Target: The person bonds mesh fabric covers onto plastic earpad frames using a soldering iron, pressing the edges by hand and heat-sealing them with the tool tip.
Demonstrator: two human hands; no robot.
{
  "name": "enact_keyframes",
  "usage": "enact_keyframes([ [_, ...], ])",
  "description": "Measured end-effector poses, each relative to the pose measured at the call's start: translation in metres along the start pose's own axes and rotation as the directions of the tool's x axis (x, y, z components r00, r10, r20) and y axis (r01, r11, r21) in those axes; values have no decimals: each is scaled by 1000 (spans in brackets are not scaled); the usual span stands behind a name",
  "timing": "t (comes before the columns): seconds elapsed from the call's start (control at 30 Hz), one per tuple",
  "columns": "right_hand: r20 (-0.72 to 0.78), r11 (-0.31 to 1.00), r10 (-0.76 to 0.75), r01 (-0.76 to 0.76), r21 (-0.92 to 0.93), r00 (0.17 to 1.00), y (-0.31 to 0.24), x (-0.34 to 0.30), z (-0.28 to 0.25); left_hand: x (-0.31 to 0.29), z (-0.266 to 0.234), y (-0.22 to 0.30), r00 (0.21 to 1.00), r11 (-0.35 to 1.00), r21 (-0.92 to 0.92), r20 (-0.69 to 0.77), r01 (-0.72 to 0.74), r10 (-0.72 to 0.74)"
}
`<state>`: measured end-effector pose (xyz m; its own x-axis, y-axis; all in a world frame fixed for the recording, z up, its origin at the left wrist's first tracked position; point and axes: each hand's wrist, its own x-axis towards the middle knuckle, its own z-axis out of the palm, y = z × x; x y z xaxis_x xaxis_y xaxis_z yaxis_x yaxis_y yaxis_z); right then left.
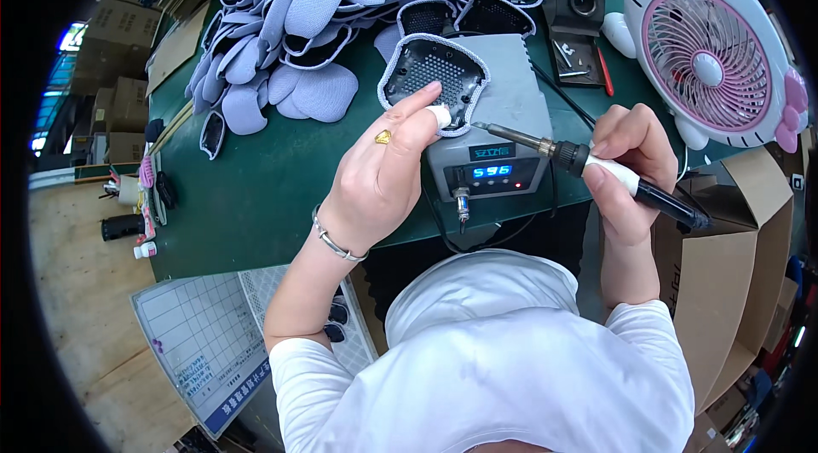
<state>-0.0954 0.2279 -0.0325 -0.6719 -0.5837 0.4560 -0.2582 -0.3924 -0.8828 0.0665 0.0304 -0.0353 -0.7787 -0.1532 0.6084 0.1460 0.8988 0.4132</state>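
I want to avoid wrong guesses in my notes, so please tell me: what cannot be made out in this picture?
In the head view:
Underside of the black pad: faces away from the camera.
Some fingertips of the left hand: hidden beneath the hand or pad.
Whether the soldering iron touches the pad: too small to tell.
Lower pads in the grey pile: covered by others; the top edge cuts the pile.

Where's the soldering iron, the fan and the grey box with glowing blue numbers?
Soldering iron [618,174]: head view, white part of the handle.
Fan [708,69]: head view, middle hub.
Grey box [517,88]: head view, bare top.
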Motion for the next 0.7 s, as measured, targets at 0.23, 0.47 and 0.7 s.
enact_keyframes([
  [0.23, 173, 994, -40, 58, -95, 984, 0, 17, 2, 5, -1, 2, 998, 998, 25, -17, -64, 65],
  [0.47, 208, 986, -79, 107, -126, 975, -3, 24, 2, 5, -2, -5, 996, 996, -1, -26, -84, 84],
  [0.7, -105, 987, -91, 103, 123, 990, 3, 15, -10, 12, -15, -7, 926, 886, -336, -87, 320, -368],
])
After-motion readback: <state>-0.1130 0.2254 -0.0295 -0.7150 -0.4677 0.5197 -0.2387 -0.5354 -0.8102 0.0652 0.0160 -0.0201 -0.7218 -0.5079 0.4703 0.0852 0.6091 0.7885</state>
